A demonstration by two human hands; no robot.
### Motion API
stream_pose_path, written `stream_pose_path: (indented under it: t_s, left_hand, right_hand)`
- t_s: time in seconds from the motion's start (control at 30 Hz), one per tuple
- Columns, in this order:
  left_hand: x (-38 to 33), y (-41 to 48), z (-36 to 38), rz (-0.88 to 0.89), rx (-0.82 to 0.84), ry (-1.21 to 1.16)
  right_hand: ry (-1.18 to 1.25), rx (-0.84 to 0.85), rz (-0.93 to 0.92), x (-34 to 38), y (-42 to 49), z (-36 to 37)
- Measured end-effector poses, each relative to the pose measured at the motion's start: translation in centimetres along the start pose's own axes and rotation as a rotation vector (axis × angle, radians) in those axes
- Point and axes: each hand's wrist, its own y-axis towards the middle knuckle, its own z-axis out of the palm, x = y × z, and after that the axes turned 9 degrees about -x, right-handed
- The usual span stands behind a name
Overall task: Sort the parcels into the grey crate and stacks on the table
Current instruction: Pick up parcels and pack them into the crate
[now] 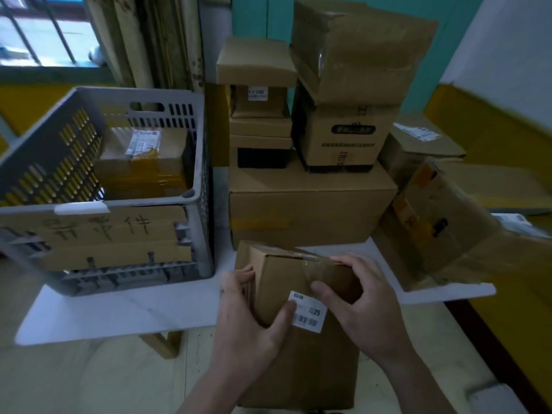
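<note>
I hold a brown cardboard parcel (301,348) with a white barcode label in front of me, over the table's near edge. My left hand (248,312) grips its left side, thumb on the label. My right hand (355,297) grips its upper right, fingers curled over the taped top edge. The grey crate (104,201) stands on the white table (119,312) at the left, with a taped parcel (143,162) inside. Parcel stacks (310,201) rise at the table's back centre.
More boxes (433,216) lean at the right of the table, one tilted. A tall box (352,52) tops the centre stack. A cardboard sign with handwriting is fixed to the crate's front. A window is at the far left, a yellow wall at the right.
</note>
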Motion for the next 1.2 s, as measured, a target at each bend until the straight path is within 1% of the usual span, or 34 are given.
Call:
stream_pose_path:
  t_s: [0.13,0.27,0.43,0.5,0.6,0.7,0.77,0.8,0.9,0.93,1.0,1.1,1.13,1.2]
  left_hand:
    - [-0.5,0.3,0.4,-0.003,0.010,-0.047]
    - [-0.8,0.8,1.1,-0.075,0.035,-0.135]
    - [-0.7,1.6,2.3,-0.077,-0.034,-0.090]
    - [-0.7,1.8,2.6,-0.081,-0.046,-0.087]
    - [-0.4,2.0,3.0,-0.043,-0.062,-0.082]
    - [0.2,1.8,3.0,0.014,-0.087,-0.084]
    - [0.7,1.8,2.3,-0.043,-0.041,-0.070]
    - [0.9,1.8,1.9,-0.098,0.023,-0.032]
    - [0.9,1.6,0.9,-0.306,0.298,0.118]
    - [0.8,1.4,0.7,-0.360,0.355,0.132]
    - [0.6,1.0,0.6,-0.467,0.402,0.056]
    - [0.8,0.6,0.9,-0.639,0.405,-0.236]
    - [0.9,0.5,0.9,-0.647,0.383,-0.305]
    - [0.8,0.2,0.9,-0.588,0.333,-0.356]
  right_hand:
    - [-0.073,-0.031,-0.028,0.9,0.8,-0.1]
    - [-0.093,-0.003,-0.041,1.2,1.9,0.3]
    - [-0.127,0.020,-0.047,0.4,3.1,1.1]
    - [-0.199,0.049,-0.048,0.6,3.6,1.0]
    - [-0.409,0.084,-0.110,1.2,3.9,1.2]
    - [-0.463,0.059,-0.257,1.3,3.7,1.8]
    - [-0.445,0.044,-0.287,1.1,3.8,1.9]
    - [-0.435,0.055,-0.274,1.2,4.0,1.9]
    - [-0.410,0.082,-0.244,1.0,4.3,1.8]
    - [-0.404,0.082,-0.246,1.0,4.4,1.8]
    - [-0.386,0.077,-0.233,1.0,4.3,1.8]
    - [-0.369,0.071,-0.219,1.2,4.1,1.8]
    - [-0.361,0.080,-0.207,1.4,4.1,1.6]
    - [-0.352,0.130,-0.143,1.9,4.2,0.7]
